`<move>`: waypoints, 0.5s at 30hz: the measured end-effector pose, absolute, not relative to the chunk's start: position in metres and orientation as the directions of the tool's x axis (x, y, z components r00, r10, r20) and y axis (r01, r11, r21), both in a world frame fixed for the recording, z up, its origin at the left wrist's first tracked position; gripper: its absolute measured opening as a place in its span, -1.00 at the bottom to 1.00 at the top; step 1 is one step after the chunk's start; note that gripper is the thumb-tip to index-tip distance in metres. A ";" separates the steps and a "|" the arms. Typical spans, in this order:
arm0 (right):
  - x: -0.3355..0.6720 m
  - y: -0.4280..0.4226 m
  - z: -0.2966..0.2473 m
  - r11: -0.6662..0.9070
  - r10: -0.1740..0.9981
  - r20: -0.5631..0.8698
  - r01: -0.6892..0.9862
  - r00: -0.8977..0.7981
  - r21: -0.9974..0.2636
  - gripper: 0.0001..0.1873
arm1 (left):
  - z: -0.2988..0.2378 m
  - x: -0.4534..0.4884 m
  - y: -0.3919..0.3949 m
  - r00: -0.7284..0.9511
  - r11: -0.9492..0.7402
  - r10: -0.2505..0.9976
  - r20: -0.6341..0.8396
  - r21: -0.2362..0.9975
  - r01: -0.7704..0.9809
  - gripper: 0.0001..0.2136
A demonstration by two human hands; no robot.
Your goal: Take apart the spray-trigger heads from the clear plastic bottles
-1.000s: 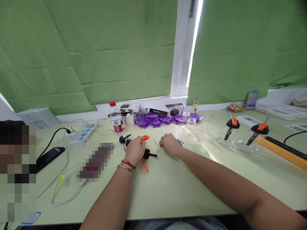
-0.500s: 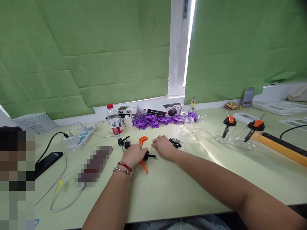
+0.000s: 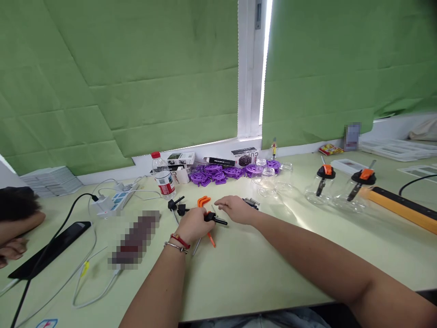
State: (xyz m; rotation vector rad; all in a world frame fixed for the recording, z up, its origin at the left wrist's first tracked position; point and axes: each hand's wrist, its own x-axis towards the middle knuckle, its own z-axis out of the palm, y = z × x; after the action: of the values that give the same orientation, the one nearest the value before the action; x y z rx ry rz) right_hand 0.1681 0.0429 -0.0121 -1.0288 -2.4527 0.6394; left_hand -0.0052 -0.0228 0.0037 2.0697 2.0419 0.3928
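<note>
My left hand (image 3: 194, 224) is closed around a black plastic piece with a side lever (image 3: 218, 220), and a metal rod sticks out below it. Under and behind this hand lie orange plastic parts (image 3: 204, 200). To its left rest more black pieces (image 3: 172, 204) with a metal rod. My right hand (image 3: 236, 209) hovers low over the table, fingers stretched forward and holding nothing I can see. A thin metal pin (image 3: 213, 209) shows by its fingertips. Black parts and springs (image 3: 251, 202) lie just beyond it, partly hidden.
Purple plastic parts (image 3: 213, 173), boxes and clear glass jars (image 3: 268, 182) line the back. A red-capped bottle (image 3: 163, 176) stands left of them. Jars with black-and-orange tops (image 3: 326, 182) stand right. Cables, a power strip (image 3: 120, 198) and a person's arm (image 3: 20, 228) are at left.
My right hand's fingers have straightened and opened, and it sits slightly higher. My left hand has shifted a little right with the black piece. At left, the other person's head and arm are lower.
</note>
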 end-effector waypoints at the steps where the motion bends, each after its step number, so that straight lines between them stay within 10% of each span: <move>1: 0.173 0.039 -0.010 0.524 0.784 0.122 0.544 -0.609 -0.655 -0.69 | 0.003 -0.004 -0.022 0.008 -0.039 0.996 0.088 0.353 0.935 -0.84; 9: 0.189 0.015 -0.018 -0.069 0.811 -0.229 0.301 -0.538 -0.951 -0.82 | 0.001 0.004 -0.022 0.100 -0.190 0.973 0.210 0.470 0.862 -0.82; 15: 0.184 0.017 -0.029 -0.162 0.818 -0.231 0.176 -0.527 -0.971 -0.75 | 0.002 0.011 -0.026 0.260 -0.288 0.956 0.133 0.577 0.764 -0.79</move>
State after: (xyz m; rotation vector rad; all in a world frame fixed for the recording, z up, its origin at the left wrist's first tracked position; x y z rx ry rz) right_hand 0.1839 0.0167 -0.0291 -1.1324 -1.6233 1.7368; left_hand 0.0113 -0.0256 0.0021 2.1402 1.5646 0.6576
